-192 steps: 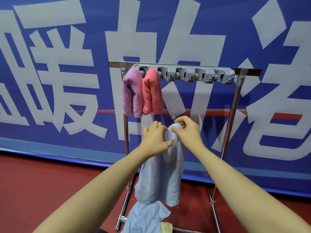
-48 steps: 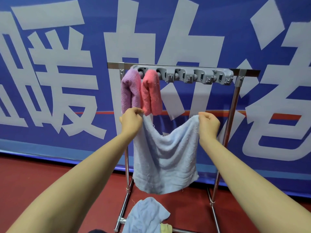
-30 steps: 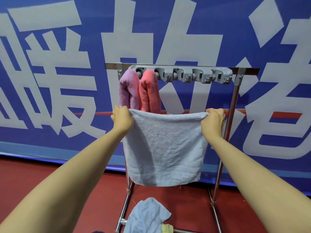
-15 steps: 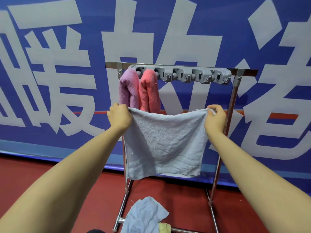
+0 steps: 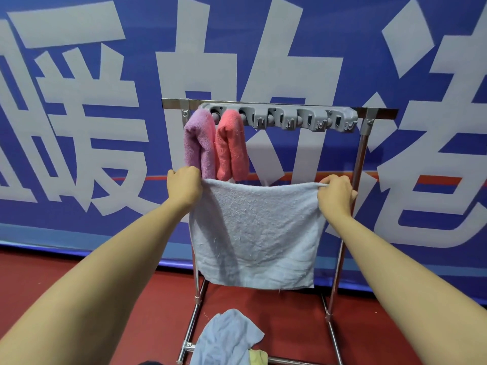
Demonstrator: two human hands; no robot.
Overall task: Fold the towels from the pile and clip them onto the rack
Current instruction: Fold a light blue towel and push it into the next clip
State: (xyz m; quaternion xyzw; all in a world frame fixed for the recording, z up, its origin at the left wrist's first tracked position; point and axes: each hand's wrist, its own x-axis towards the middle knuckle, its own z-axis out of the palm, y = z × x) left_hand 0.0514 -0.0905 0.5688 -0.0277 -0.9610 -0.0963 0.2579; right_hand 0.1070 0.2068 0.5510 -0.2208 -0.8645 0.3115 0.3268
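Our towel (image 5: 254,233) now hangs lower and flatter, mid-frame.
Left hand (image 5: 184,187) and right hand (image 5: 334,192) pinch its top corners; uneven folding could jam a clip (image 5: 279,119).

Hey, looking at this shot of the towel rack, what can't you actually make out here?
Head view only:
- Rack middle: hidden behind the blue towel.
- Fingertips of the left hand and right hand: tucked behind the towel's top edge.
- Pile: cut off by the bottom edge.
- Clips holding purple towel and pink towel: covered by them.
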